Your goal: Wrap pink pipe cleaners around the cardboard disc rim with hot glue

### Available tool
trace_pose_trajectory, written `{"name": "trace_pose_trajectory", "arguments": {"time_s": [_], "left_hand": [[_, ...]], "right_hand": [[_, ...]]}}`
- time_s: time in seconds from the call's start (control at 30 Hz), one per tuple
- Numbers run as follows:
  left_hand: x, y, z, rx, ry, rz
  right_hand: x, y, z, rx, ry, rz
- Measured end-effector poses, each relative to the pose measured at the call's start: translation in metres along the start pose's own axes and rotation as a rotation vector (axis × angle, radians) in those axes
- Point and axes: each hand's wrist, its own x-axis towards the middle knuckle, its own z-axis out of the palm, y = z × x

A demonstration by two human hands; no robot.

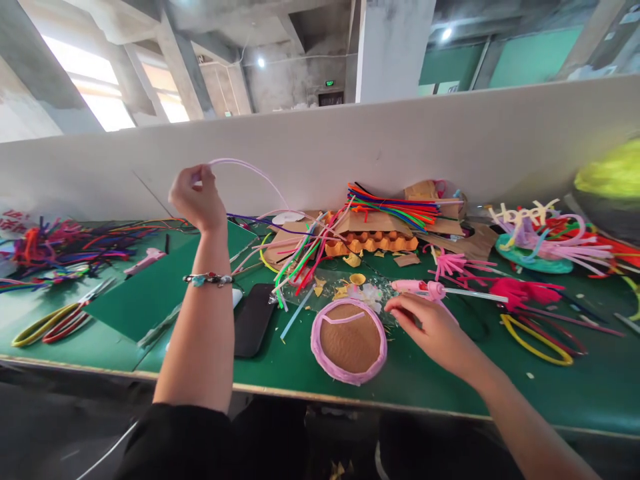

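Observation:
My left hand [196, 195] is raised above the table, pinched shut on the end of a pale pink pipe cleaner [250, 168] that arcs to the right and down toward the pile. My right hand [430, 327] rests on the green table [280, 373] just right of a brown cardboard disc rimmed in pink pipe cleaner [349, 341]. Its fingers are loosely curled and hold nothing. A pink glue gun [420, 288] lies right behind the fingertips.
A black phone [255, 319] lies by my left forearm. Loose pipe cleaners [300, 257], an orange egg tray [373, 241], cardboard scraps, scissors [93, 293], and finished crafts [535, 240] crowd the table. A white partition [350, 150] runs along the back.

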Motion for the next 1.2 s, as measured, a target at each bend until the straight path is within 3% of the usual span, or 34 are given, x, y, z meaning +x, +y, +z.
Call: {"name": "trace_pose_trajectory", "arguments": {"time_s": [0.2, 0.3, 0.43, 0.5, 0.6, 0.77, 0.87, 1.03, 1.2], "left_hand": [[0.005, 0.014, -0.005, -0.208, 0.059, 0.019], [-0.006, 0.021, -0.007, -0.234, -0.085, 0.145], [-0.036, 0.031, -0.015, -0.249, -0.331, 0.371], [-0.053, 0.038, -0.023, -0.240, -0.411, 0.504], [-0.071, 0.048, -0.038, -0.295, -0.501, 0.620], [-0.085, 0.050, -0.050, -0.420, -0.420, 0.530], [-0.086, 0.038, -0.047, -0.419, -0.454, 0.478], [-0.083, -0.003, -0.042, -0.272, -0.670, 0.378], [-0.072, -0.040, -0.051, -0.036, -0.661, 0.153]], "right_hand": [[0.016, -0.002, -0.006, -0.022, 0.028, 0.022], [0.031, -0.011, -0.012, -0.015, 0.168, -0.037], [0.059, -0.037, -0.021, -0.128, 0.580, -0.259], [0.077, -0.053, -0.024, -0.275, 0.593, -0.388], [0.104, -0.072, -0.025, -0.427, 0.514, -0.422], [0.128, -0.092, -0.029, -0.317, 0.224, -0.474], [0.127, -0.100, -0.039, -0.392, 0.273, -0.522], [0.100, -0.095, -0.074, -0.561, 0.371, -0.514], [0.055, -0.070, -0.098, -0.587, 0.421, -0.367]]}}
